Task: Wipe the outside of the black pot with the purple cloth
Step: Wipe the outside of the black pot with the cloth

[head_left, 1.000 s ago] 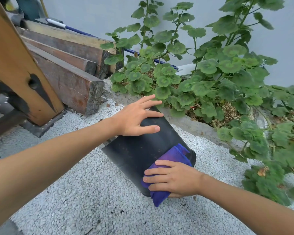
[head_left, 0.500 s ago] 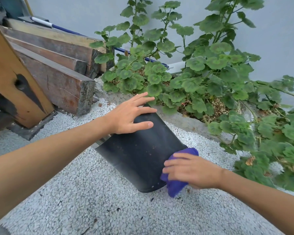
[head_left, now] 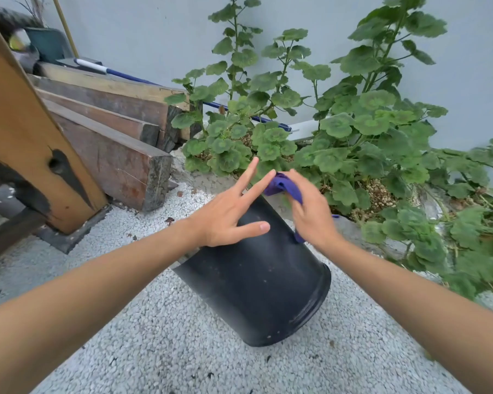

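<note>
The black pot (head_left: 256, 282) lies tilted on its side on white gravel, its wide rim toward me at the lower right. My left hand (head_left: 228, 214) rests flat on the pot's upper left side with fingers spread, holding nothing. My right hand (head_left: 310, 211), blurred by motion, presses the purple cloth (head_left: 282, 186) against the pot's far upper side. Most of the cloth is hidden under that hand; a corner sticks out beyond the fingers.
Green leafy plants (head_left: 353, 143) grow in a bed right behind the pot and to the right. Stacked wooden beams (head_left: 111, 132) and a slanted orange board (head_left: 20, 137) stand at the left. White gravel (head_left: 168, 336) covers the ground in front.
My right hand has slid the purple cloth from the pot's near rim up to its far end. My left hand stays on the pot, fingers now spread wider.
</note>
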Tool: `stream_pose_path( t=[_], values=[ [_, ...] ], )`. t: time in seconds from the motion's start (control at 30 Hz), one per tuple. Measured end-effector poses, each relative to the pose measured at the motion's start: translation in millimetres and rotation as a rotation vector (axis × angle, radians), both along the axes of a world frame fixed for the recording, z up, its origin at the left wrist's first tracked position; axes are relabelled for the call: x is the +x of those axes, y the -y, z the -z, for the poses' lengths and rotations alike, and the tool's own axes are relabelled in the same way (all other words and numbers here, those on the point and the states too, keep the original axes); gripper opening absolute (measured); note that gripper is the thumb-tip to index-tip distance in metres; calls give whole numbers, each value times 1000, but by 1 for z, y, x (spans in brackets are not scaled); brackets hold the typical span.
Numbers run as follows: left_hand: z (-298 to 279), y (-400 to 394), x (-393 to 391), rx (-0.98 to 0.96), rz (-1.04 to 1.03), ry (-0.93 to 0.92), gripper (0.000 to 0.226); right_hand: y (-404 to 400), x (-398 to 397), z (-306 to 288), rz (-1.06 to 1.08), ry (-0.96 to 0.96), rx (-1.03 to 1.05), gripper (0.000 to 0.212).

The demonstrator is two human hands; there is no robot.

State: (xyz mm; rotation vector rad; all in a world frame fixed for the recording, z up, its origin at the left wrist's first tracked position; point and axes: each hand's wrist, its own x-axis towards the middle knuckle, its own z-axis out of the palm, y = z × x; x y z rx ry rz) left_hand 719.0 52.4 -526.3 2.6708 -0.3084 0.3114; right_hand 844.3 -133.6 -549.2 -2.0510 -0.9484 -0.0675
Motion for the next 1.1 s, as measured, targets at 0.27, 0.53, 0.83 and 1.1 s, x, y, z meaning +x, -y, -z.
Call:
stream_pose_path(
  t=[0.27, 0.53, 0.83, 1.1],
  values=[
    [-1, -5, -2, -94, -10, 20, 96, -13, -13, 30, -343, -132, -6, 51],
    [3, -17, 8, -120, -45, -31, 89, 49, -11, 67, -481, 160, -239, 62],
    [0, -13, 15, 3, -83, -135, 85, 110, -12, 79, -634, 349, -359, 59],
    [-5, 8, 21, 150, -59, -110, 78, 136, -2, 68, -548, 349, -398, 55]
  ],
)
